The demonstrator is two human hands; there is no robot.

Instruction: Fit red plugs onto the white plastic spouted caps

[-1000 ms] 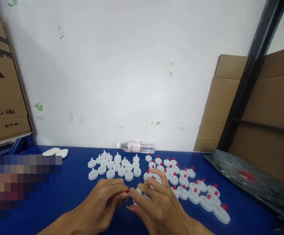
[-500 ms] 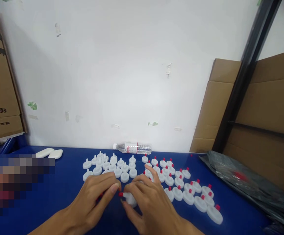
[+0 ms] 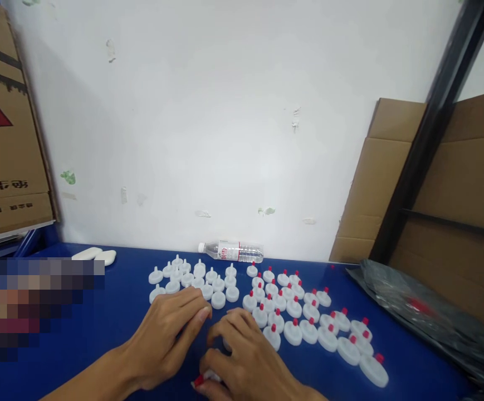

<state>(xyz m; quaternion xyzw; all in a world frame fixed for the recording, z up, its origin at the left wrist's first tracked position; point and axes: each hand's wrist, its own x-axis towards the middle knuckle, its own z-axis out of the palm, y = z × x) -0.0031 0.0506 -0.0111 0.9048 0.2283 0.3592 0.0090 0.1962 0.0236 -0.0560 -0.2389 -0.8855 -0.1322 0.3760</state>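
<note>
Both hands just split: your right hand [image 3: 245, 362] pulled back gripping a red-tipped cap [image 3: 204, 379], left hand [image 3: 169, 334] lies loose, fingers out, on the table [image 3: 128, 306].

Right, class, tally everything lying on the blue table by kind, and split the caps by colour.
Plain white caps: about 17
Red-tipped caps: about 29, one of them in the right hand
Water bottle: 1
White oblong pieces: 2
Black plastic bag: 1
Total: about 50; the caps crowd together, so those counts are approximate.
</note>
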